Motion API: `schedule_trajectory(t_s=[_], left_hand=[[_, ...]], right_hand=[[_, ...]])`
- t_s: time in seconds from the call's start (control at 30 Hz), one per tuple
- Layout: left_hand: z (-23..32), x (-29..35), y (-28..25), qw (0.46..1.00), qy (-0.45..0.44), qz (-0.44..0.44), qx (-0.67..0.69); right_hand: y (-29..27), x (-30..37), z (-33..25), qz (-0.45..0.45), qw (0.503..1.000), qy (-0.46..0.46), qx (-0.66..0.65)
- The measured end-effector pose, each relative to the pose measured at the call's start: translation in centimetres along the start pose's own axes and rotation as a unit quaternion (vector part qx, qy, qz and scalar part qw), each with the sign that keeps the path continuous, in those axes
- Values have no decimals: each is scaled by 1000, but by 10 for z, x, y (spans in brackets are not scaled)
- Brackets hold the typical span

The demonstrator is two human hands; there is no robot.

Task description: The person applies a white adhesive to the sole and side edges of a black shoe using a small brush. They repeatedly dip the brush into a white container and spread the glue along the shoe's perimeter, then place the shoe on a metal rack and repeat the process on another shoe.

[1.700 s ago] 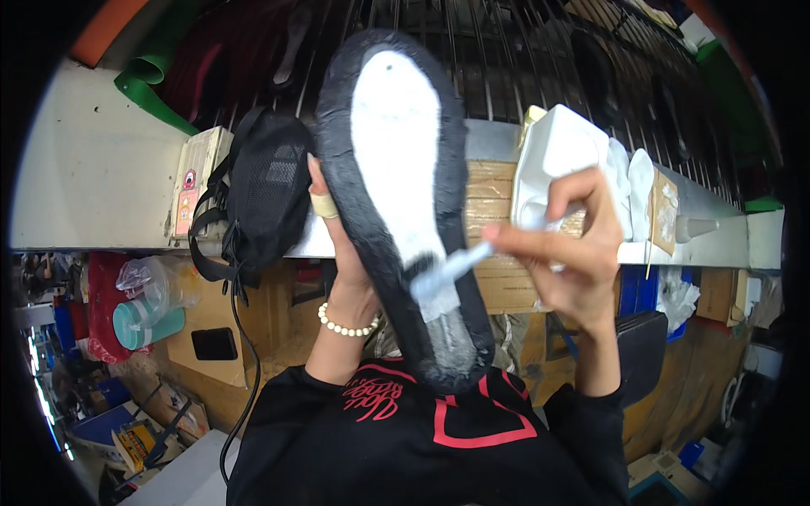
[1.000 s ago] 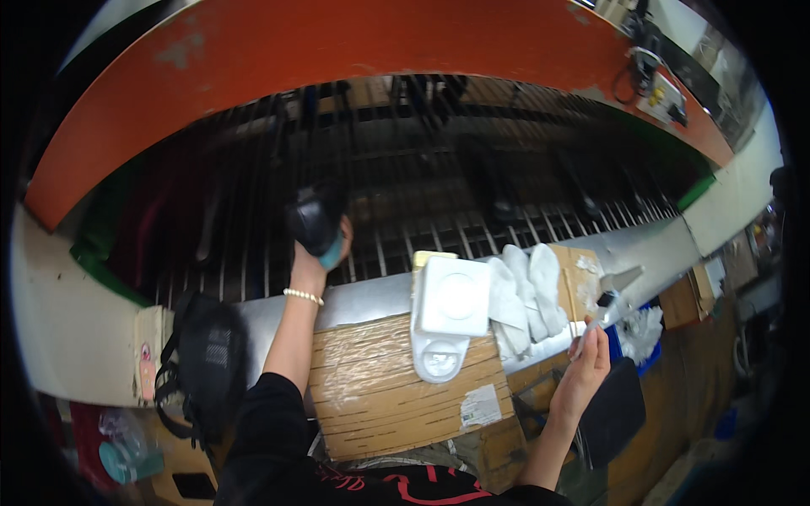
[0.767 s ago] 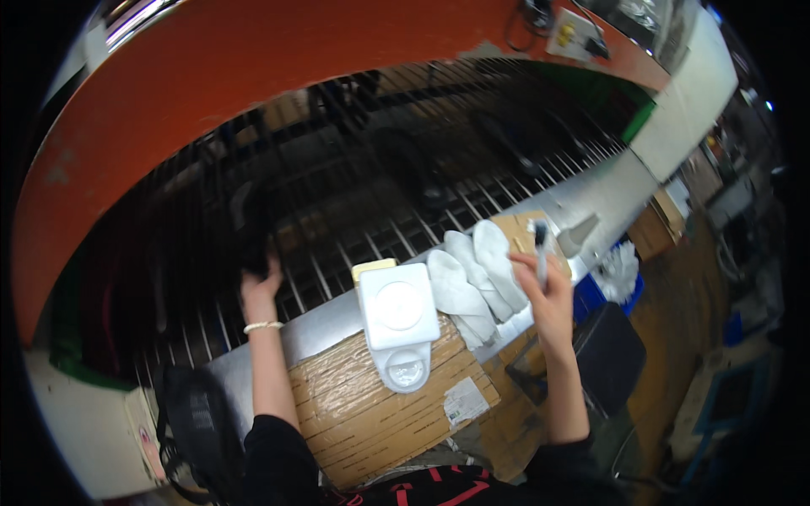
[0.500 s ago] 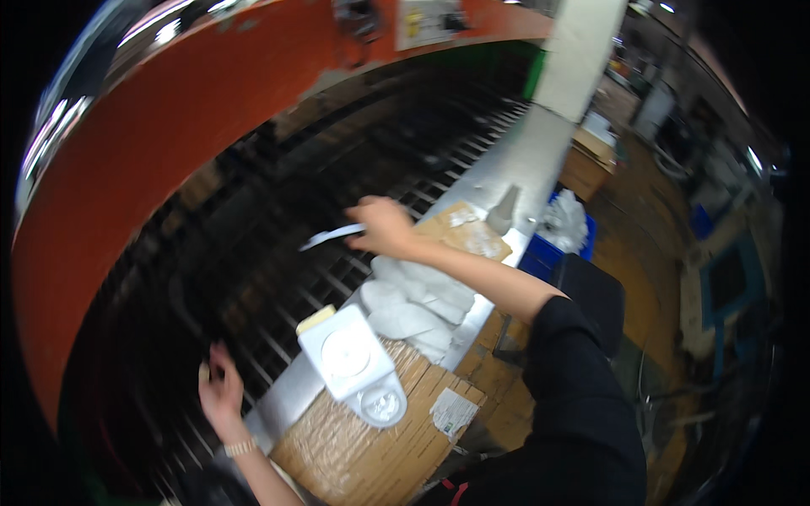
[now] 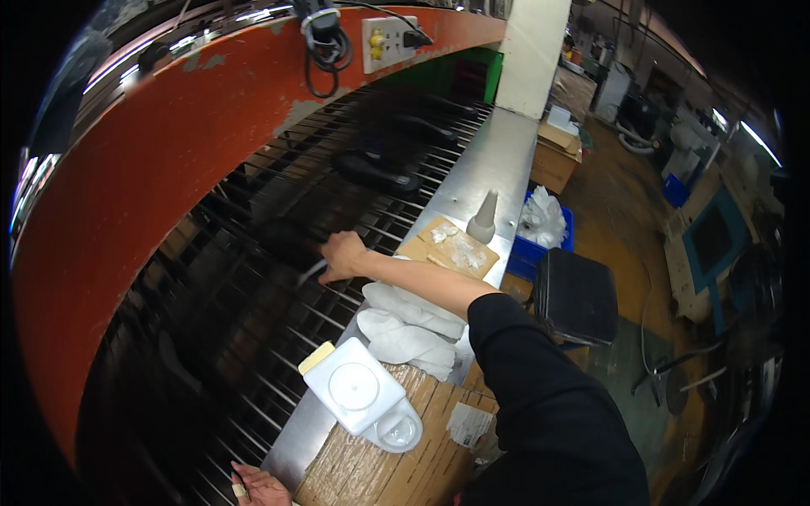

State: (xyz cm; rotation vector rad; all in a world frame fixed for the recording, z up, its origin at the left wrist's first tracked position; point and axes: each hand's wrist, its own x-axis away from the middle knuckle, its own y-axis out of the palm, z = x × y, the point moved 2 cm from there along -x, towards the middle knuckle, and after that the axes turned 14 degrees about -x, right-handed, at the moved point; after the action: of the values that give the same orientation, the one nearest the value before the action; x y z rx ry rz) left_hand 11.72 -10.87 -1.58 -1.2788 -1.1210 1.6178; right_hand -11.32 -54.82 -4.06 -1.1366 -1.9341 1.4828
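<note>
Your right hand [image 5: 342, 255] is out over the conveyor's dark metal rods [image 5: 278, 320], fingers curled tight around the handle of a small brush [image 5: 310, 272]. The brush shows as a pale, slim stick; its long axis runs from your fist down and to the left, tip aimed across the rods, away from the steel edge rail [image 5: 472, 181]. Whether the tip touches a rod, you can't tell from here.

Your left hand [image 5: 257, 487] sits low at the near end of the rail, only partly in view; the fingers look loosely bent, with something small and pale between them, but how far they're parted is unclear.

Under your right forearm lies a heap of soft, crumpled white cloths [image 5: 403, 331] on the rail's edge. Just nearer you, a white square plastic container [image 5: 353, 390] with a round lid and a yellow corner rests on a corrugated cardboard box [image 5: 439, 455]. Further along the rail sits a glue-smeared cardboard pad [image 5: 451, 246] with a grey cone-shaped nozzle [image 5: 483, 219] standing upright beside it. A black shoe [image 5: 375, 171] lies on the rods, further along the belt.
</note>
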Motion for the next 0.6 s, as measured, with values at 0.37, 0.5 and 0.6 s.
schedule_trajectory(t_s=[0.37,0.5,0.6], left_hand=[[60,-28,-13,472,-182,-19,863],[131,-24,-58,469,-60,16,881],[150,5,-64,407,-181,123,887]], right_hand=[[-174,144,-89,9,827,-9,-562],[-176,230,-125,-18,637,2,-770],[-161,258,-125,-174,697,5,-696]])
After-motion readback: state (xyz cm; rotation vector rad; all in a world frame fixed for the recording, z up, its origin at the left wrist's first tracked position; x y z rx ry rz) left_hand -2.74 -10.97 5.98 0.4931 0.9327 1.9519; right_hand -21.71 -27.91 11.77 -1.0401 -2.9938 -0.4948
